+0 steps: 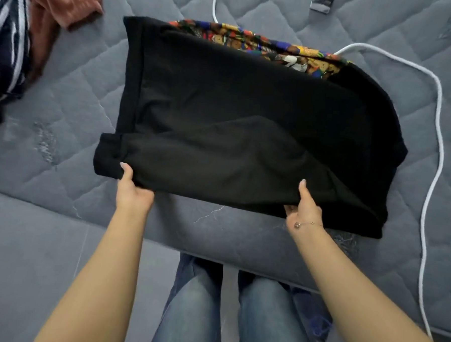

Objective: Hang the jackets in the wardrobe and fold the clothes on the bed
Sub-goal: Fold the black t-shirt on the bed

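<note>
Now we pinch the black garment [248,114] at its near edge, left hand [133,189] and right hand [304,209] both in a closed grip, ready to fold it away over itself.

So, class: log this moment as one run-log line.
step: folding | left hand: grips black fabric garment | right hand: grips same | on: grey quilted mattress

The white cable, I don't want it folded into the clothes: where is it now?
In the head view the white cable lies on the grey mattress to the right of the black garment, looping from behind the colourful patterned cloth down toward the bed's near edge.
</note>
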`<state>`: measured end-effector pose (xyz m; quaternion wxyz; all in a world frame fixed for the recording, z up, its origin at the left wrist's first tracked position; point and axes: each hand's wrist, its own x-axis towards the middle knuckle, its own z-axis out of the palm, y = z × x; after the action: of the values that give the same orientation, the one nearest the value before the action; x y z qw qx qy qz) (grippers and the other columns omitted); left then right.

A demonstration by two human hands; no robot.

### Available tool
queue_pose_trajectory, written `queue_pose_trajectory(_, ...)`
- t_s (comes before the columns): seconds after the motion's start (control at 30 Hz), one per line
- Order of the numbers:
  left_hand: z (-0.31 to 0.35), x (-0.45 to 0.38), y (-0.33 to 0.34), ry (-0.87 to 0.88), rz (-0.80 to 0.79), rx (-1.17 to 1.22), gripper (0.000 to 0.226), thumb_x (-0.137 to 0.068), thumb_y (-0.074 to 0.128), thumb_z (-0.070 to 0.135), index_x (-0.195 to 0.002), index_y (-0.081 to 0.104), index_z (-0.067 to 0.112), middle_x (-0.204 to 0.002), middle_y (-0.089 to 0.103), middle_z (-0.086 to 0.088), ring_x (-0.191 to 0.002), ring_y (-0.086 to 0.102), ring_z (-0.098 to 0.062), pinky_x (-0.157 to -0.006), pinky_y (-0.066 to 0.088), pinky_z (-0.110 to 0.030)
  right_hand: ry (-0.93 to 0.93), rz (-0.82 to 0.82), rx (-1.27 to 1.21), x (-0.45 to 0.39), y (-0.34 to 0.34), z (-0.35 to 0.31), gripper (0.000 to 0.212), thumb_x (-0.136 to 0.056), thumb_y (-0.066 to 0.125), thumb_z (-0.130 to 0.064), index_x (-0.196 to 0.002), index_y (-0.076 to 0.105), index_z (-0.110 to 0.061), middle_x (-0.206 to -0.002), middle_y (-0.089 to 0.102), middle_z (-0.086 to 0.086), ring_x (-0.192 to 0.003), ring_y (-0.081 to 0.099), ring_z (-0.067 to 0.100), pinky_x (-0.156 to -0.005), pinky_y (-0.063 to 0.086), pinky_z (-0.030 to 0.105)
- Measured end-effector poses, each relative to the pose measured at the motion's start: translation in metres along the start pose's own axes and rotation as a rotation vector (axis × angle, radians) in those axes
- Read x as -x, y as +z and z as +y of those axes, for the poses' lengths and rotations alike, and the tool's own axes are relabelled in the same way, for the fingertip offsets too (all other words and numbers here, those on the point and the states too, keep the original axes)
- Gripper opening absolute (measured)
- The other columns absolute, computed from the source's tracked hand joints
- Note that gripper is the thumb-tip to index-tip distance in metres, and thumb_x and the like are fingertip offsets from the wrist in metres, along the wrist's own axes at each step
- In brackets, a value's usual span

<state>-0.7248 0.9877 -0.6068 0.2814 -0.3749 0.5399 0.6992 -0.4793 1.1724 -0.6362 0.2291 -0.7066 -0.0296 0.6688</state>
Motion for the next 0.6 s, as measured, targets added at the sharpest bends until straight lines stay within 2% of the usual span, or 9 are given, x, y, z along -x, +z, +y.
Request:
queue_pose_trajectory(0.17, 0.011, -0.034, -0.019, -0.008, -0.115, 0.003, 0.045, -0.1, 0.051, 0.031, -0.143, 0.047, 0.02, -0.14, 0.056, -0.006, -0.126, 0.055, -0.023, -0.107, 0.043, -0.043, 0.069, -0.023, -0.091, -0.014, -0.023, 0.018, 0.046, -0.092, 0.064, -0.025, -0.134, 0.051, -0.011, -0.134, 0.058, 0.01, -0.121, 0.057, 0.025, -0.101, 0.048, 0.038)
queue_pose_trajectory(0.23, 0.024, -0.044, -0.023, -0.067, -0.191, 0.067, 0.046, -0.099, 0.053, 0.029, -0.142, 0.049, 0.014, -0.139, 0.057, -0.008, -0.128, 0.055, -0.024, -0.108, 0.042, -0.043, 0.059, -0.013, -0.079, -0.014, -0.027, 0.025, 0.047, -0.094, 0.062, -0.023, -0.137, 0.048, -0.01, -0.137, 0.056, 0.01, -0.121, 0.056, 0.023, -0.097, 0.048, 0.035)
queue_pose_trajectory(0.3, 0.034, -0.053, -0.026, -0.103, -0.208, 0.043, 0.045, -0.099, 0.052, 0.027, -0.142, 0.049, 0.013, -0.138, 0.058, -0.009, -0.128, 0.055, -0.024, -0.106, 0.044, -0.041, 0.021, 0.02, -0.032, -0.012, -0.026, 0.032, 0.038, -0.093, 0.062, -0.021, -0.128, 0.053, -0.009, -0.134, 0.057, 0.011, -0.113, 0.059, 0.022, -0.092, 0.049, 0.034)
queue_pose_trajectory(0.37, 0.035, -0.059, -0.029, -0.074, -0.121, -0.127, 0.043, -0.101, 0.051, 0.021, -0.143, 0.045, 0.014, -0.14, 0.056, -0.007, -0.129, 0.053, -0.023, -0.104, 0.046, -0.039, -0.05, 0.107, 0.049, -0.009, -0.024, 0.039, 0.027, -0.094, 0.063, -0.019, -0.117, 0.055, -0.009, -0.132, 0.058, 0.014, -0.106, 0.061, 0.023, -0.091, 0.05, 0.035)
queue_pose_trajectory(0.47, 0.028, -0.058, -0.035, 0.151, 0.122, -0.53, 0.057, -0.097, 0.06, 0.013, -0.146, 0.031, 0.009, -0.143, 0.047, -0.013, -0.129, 0.05, -0.025, -0.106, 0.045, -0.038, -0.183, 0.315, 0.227, 0.008, -0.021, 0.049, 0.038, -0.097, 0.058, -0.027, -0.125, 0.053, -0.002, -0.12, 0.062, 0.012, -0.1, 0.064, 0.025, -0.086, 0.053, 0.036)
queue_pose_trajectory(0.53, 0.027, -0.048, -0.035, 0.378, 0.277, -0.741, 0.072, -0.09, 0.069, 0.013, -0.147, 0.024, 0.009, -0.146, 0.037, -0.015, -0.132, 0.044, -0.029, -0.109, 0.04, -0.04, -0.29, 0.451, 0.286, 0.029, -0.019, 0.062, 0.03, -0.097, 0.055, -0.027, -0.119, 0.058, -0.007, -0.111, 0.064, 0.007, -0.099, 0.064, 0.02, -0.079, 0.052, 0.031)
queue_pose_trajectory(0.6, 0.023, -0.034, -0.028, 0.67, 0.316, -1.006, 0.077, -0.085, 0.072, 0.018, -0.148, 0.027, 0.01, -0.15, 0.03, -0.014, -0.136, 0.033, -0.033, -0.111, 0.032, -0.048, -0.505, 0.395, 0.421, 0.05, -0.013, 0.076, 0.014, -0.096, 0.055, -0.017, -0.11, 0.06, -0.018, -0.111, 0.062, 0.005, -0.1, 0.059, 0.015, -0.083, 0.049, 0.028)
